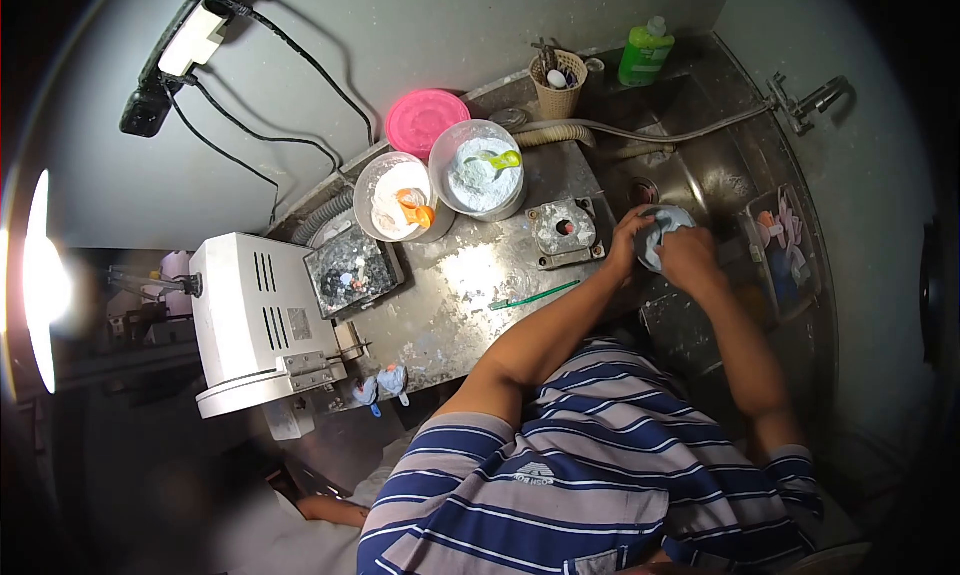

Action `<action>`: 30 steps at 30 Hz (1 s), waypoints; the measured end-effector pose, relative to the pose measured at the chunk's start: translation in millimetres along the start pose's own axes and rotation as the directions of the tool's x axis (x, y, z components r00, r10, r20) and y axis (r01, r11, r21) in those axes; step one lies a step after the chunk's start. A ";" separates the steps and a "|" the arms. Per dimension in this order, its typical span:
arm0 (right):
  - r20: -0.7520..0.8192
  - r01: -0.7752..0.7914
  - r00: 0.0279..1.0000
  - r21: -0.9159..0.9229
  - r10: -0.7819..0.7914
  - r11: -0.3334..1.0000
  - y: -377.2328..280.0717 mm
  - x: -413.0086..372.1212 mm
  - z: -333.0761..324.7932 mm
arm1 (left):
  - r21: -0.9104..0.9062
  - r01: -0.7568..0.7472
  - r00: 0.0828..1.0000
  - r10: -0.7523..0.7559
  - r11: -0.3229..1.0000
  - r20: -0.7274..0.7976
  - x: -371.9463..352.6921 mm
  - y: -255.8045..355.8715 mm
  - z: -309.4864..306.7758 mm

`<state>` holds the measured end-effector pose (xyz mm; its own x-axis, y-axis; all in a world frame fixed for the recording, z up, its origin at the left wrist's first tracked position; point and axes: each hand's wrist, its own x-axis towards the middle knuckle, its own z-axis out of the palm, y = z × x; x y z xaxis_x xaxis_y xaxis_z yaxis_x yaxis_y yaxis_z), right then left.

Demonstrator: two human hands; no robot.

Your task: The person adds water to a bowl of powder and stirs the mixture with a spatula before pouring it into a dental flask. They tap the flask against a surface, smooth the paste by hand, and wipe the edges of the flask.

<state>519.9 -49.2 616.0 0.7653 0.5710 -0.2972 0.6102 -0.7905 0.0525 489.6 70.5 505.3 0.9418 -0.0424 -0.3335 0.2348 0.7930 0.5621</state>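
Grey bowl point(652, 259) — both hands point(630, 243) point(688, 257) at rim, sink point(700, 187) beside

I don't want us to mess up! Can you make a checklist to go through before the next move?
1. Left hand on the bowl: ok.
2. Right hand at the bowl: ok.
3. Stuff in the bowl smooth: cannot tell, hands hide it.
4. Scoops in the powder tubs: ok, orange scoop and green scoop.
5. Pink lid on a tub: not ok, it's off.
6. Tap off: cannot tell.
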 end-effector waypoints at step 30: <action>0.067 -0.101 0.993 0.007 0.101 0.995 -12.9 -7.8 -9.8 | 0.078 -0.084 0.996 0.084 0.993 0.002 -5.4 -4.8 6.8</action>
<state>508.0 -41.3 627.0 0.8073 0.4724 -0.3536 0.5280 -0.8459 0.0754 485.0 62.8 509.5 0.9586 0.0235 -0.2837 0.1729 0.7438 0.6457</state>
